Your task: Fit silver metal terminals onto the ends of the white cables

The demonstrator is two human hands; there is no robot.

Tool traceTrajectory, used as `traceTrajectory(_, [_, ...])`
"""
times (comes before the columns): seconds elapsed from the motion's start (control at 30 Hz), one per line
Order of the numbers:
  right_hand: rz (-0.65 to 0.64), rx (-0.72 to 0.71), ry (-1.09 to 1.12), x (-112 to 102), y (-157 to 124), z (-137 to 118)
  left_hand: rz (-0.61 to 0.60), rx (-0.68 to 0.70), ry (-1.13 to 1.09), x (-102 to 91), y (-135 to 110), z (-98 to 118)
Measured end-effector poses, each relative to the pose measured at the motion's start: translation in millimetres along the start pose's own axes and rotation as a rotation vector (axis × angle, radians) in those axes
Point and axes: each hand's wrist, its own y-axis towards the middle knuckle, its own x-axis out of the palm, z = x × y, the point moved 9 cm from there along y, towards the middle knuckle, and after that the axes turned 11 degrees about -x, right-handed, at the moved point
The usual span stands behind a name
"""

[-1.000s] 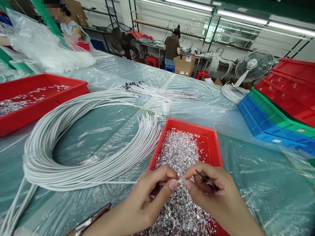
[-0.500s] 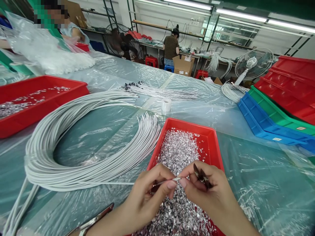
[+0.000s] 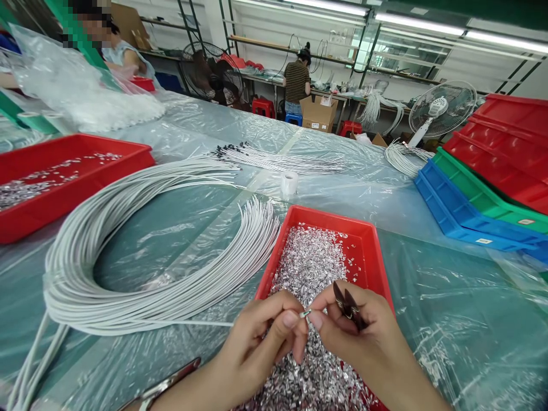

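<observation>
My left hand [image 3: 268, 334] is closed in a pinch on the end of a white cable [image 3: 205, 323] that runs in from the coil [image 3: 77, 268] on the left. A short tip of it, with a bit of green, shows between my two hands. The thumb and forefinger of my right hand [image 3: 357, 325] meet at this tip. Small scissors [image 3: 349, 302] with dark pointed blades are tucked in the right hand, blades up and handles hidden. Below both hands stands a red tray [image 3: 368, 245] with many silvery foil scraps [image 3: 310, 262].
Another red tray [image 3: 128, 154] with scraps stands at the left. Beyond the coil lie thin white cables with black ends [image 3: 274, 158] and a white roll [image 3: 289, 184]. Stacked bins [image 3: 483, 200] rise at the right. Two people and fans are farther back.
The left fingers have shifted slightly, and the cable tip now shows green between the hands. The scissors have tilted a little in the right hand.
</observation>
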Motion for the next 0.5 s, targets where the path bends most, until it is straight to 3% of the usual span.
traceTrajectory(0.27, [0.014,0.002,-0.02,-1,2,4,-0.05,-0.027,-0.074,0.8,-2,-4])
traceTrajectory(0.4, [-0.034,-0.025,-0.062,-3,8,10,-0.037,0.053,-0.044,-3.1,-6,9])
traceTrajectory(0.5, [-0.031,-0.049,-0.136,-18,19,22,0.013,0.16,0.118,-4.0,-12,24])
